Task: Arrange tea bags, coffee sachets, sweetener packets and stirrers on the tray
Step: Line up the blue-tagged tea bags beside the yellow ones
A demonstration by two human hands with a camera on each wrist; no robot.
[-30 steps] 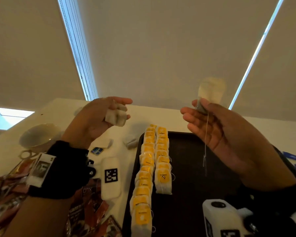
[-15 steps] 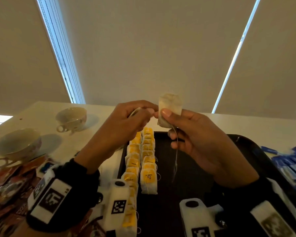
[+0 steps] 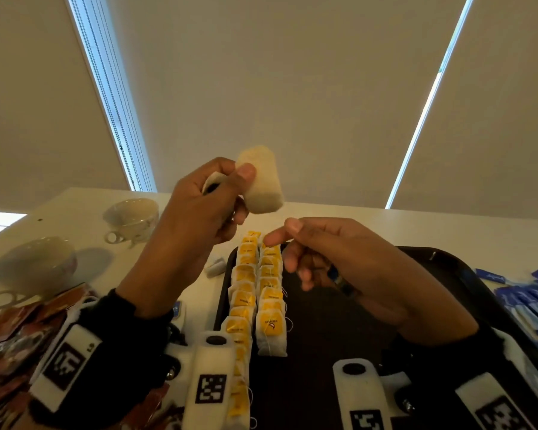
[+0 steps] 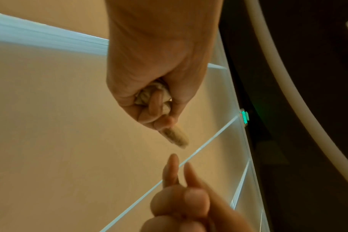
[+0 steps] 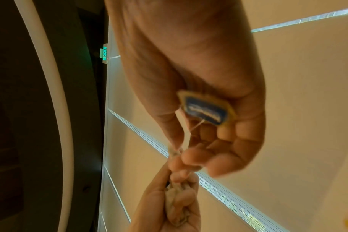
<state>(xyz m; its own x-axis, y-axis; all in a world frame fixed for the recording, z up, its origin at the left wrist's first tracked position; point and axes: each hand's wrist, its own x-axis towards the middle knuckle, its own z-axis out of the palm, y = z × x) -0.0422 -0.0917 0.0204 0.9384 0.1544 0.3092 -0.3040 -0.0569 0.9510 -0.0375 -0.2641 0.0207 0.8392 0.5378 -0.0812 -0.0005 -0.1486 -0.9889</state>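
Observation:
My left hand (image 3: 239, 178) is raised above the table and pinches a pale tea bag (image 3: 261, 184) between thumb and fingers. More crumpled tea bags (image 4: 147, 94) are bunched in its palm. My right hand (image 3: 281, 235) is just below and to the right, over the black tray (image 3: 448, 259). Its fingers curl round the bag's blue and yellow tag (image 5: 205, 108), and the thin string runs from it toward the left hand. Two rows of tea bags with yellow tags (image 3: 261, 299) lie along the tray's left side.
Two cups (image 3: 131, 218) (image 3: 35, 265) stand on the white table at the left. Red-brown coffee sachets (image 3: 13, 336) are heaped at the bottom left. Blue packets (image 3: 534, 299) lie right of the tray. A loose tea bag (image 3: 215, 268) lies by the tray's far left corner.
The right hand held the tea bag aloft, the hands met, and now the left hand pinches the bag. The right hand has dropped lower with the tag.

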